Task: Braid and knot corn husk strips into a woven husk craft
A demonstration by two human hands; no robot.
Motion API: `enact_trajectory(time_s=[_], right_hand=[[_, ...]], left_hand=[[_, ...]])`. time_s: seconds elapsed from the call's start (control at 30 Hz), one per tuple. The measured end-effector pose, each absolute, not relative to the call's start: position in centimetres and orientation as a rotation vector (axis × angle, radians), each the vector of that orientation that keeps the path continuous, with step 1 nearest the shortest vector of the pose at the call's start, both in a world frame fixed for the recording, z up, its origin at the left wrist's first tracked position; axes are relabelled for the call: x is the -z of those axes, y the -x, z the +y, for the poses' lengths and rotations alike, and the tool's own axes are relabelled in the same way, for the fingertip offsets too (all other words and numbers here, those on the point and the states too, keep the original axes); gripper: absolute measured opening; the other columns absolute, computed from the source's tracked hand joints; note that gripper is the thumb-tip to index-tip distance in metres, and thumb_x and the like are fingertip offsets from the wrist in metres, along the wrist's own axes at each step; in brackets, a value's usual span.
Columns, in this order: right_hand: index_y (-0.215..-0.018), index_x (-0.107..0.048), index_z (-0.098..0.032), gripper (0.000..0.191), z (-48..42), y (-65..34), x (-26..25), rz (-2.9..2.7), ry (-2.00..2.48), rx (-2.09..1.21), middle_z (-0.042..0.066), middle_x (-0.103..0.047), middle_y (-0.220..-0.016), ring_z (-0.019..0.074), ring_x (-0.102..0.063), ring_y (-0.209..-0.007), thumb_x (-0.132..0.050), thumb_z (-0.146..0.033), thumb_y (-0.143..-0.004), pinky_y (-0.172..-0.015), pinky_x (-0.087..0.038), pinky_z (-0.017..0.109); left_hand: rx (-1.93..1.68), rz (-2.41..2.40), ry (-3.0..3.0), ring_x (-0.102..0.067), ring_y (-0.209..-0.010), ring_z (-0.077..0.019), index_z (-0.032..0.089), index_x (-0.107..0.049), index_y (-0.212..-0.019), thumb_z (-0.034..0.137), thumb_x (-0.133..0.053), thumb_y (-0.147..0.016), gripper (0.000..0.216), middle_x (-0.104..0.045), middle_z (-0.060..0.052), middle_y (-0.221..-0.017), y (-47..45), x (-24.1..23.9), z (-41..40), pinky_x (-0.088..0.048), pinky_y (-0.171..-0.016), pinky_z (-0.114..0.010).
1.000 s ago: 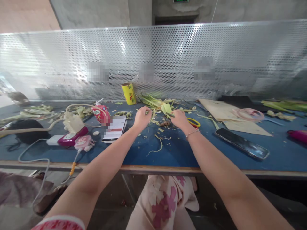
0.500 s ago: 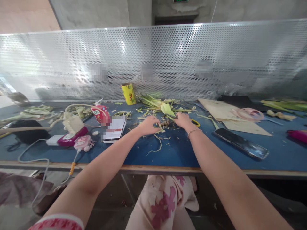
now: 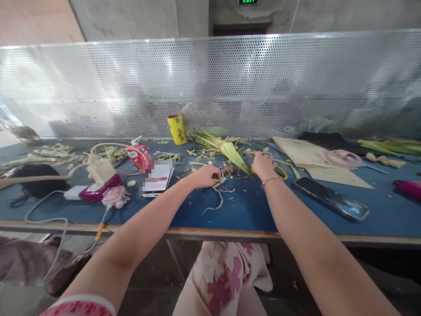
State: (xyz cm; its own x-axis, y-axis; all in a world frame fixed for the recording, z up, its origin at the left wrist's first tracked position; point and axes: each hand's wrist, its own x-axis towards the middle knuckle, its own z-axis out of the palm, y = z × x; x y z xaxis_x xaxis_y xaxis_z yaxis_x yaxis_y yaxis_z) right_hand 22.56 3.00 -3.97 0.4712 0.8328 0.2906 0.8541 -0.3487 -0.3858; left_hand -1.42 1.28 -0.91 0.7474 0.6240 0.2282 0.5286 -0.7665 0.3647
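My left hand (image 3: 206, 176) is closed, its fingertips pinched at a thin pale-green husk strip (image 3: 219, 181) low over the blue table. My right hand (image 3: 263, 166) has its fingers apart and holds nothing that I can see. Beside it, on the right, is a yellow loop (image 3: 282, 172), perhaps a scissors handle, partly hidden by the hand. A broad green corn husk leaf (image 3: 236, 157) lies between my hands, its tip close to my right wrist. Brown twisted husk (image 3: 227, 170) sits just right of my left fingertips.
Husk scraps, a yellow roll (image 3: 176, 129) and a red pouch (image 3: 138, 157) stand or lie about. Left of me are a white phone-like device (image 3: 158, 177) and a power strip with cables (image 3: 98, 186). A black phone (image 3: 330, 197) and paper sheets (image 3: 296, 151) lie right. A perforated metal screen (image 3: 210, 79) closes the back.
My right hand has let go of the broad husk leaf and moved right, towards the yellow loop. The leaf now lies down on the table. My left hand has dipped slightly.
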Motion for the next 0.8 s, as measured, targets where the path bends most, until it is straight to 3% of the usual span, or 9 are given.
enact_trajectory(time_s=[0.13, 0.23, 0.3, 0.43, 0.53, 0.67, 0.8], right_hand=[[-0.126, -0.051, -0.016, 0.040, 3.1, -21.8, 3.8, -1.582, 2.181, 0.059, 0.021, -0.045, -0.134, 0.0351, -0.040, -0.125, -0.044, -0.027, -0.088, -0.096, -0.037, 0.051], [-0.122, -0.055, -0.019, 0.044, 3.3, -21.0, 3.8, -1.782, 2.078, 0.045, 0.017, -0.053, -0.128, 0.0341, -0.045, -0.123, -0.053, -0.041, -0.084, -0.095, -0.039, 0.048], [-0.118, -0.058, -0.015, 0.042, 3.5, -20.8, 3.9, -1.849, 2.062, 0.020, 0.018, -0.061, -0.117, 0.0315, -0.053, -0.114, -0.058, -0.036, -0.081, -0.092, -0.041, 0.042], [-0.109, -0.063, -0.010, 0.030, 3.7, -21.1, 3.8, -1.777, 1.946, -0.001, 0.017, -0.067, -0.108, 0.0240, -0.061, -0.105, -0.049, -0.015, -0.082, -0.089, -0.042, 0.030], [-0.103, -0.067, -0.011, 0.028, 3.9, -21.6, 3.2, -1.617, 1.858, -0.071, 0.014, -0.069, -0.107, 0.0225, -0.063, -0.101, -0.047, -0.017, -0.084, -0.087, -0.043, 0.028], [-0.093, -0.067, -0.012, 0.026, 4.1, -21.8, 2.7, -1.452, 1.728, -0.222, 0.011, -0.072, -0.094, 0.0179, -0.067, -0.082, -0.043, -0.020, -0.086, -0.078, -0.048, 0.027], [-0.096, -0.065, -0.011, 0.027, 4.3, -21.8, 2.7, -1.257, 1.560, -0.330, 0.010, -0.072, -0.088, 0.0153, -0.065, -0.067, -0.043, -0.022, -0.085, -0.068, -0.051, 0.028]], left_hand=[[-0.382, 0.929, -2.801, -0.060, -0.082, -0.0155, 0.016, -0.067, -0.080, 0.007, -0.057, -0.067, 0.018, -0.067, -0.004, -0.085, 1.5, 0.8, 1.2, -0.045, -0.076, -0.025], [-0.358, 0.940, -2.837, -0.060, -0.082, -0.0143, 0.015, -0.067, -0.082, 0.006, -0.055, -0.068, 0.021, -0.068, -0.004, -0.086, 1.4, 0.7, 1.2, -0.045, -0.077, -0.024], [-0.341, 0.933, -2.844, -0.060, -0.081, -0.0140, 0.014, -0.067, -0.082, 0.006, -0.055, -0.068, 0.020, -0.068, -0.004, -0.086, 1.4, 0.6, 1.1, -0.046, -0.077, -0.024], [-0.339, 0.932, -2.835, -0.061, -0.081, -0.0136, 0.014, -0.068, -0.082, 0.006, -0.056, -0.068, 0.020, -0.068, -0.004, -0.085, 1.4, 0.6, 1.1, -0.046, -0.076, -0.023], [-0.351, 0.951, -2.804, -0.061, -0.082, -0.0136, 0.014, -0.068, -0.083, 0.005, -0.055, -0.068, 0.022, -0.068, -0.004, -0.086, 1.4, 0.6, 1.1, -0.046, -0.076, -0.022], [-0.353, 0.978, -2.778, -0.061, -0.082, -0.0139, 0.015, -0.068, -0.083, 0.006, -0.055, -0.068, 0.022, -0.069, -0.004, -0.086, 1.5, 0.6, 1.2, -0.046, -0.076, -0.023], [-0.356, 0.969, -2.795, -0.061, -0.082, -0.0141, 0.015, -0.068, -0.082, 0.006, -0.055, -0.068, 0.021, -0.069, -0.004, -0.086, 1.5, 0.7, 1.3, -0.046, -0.076, -0.024]])
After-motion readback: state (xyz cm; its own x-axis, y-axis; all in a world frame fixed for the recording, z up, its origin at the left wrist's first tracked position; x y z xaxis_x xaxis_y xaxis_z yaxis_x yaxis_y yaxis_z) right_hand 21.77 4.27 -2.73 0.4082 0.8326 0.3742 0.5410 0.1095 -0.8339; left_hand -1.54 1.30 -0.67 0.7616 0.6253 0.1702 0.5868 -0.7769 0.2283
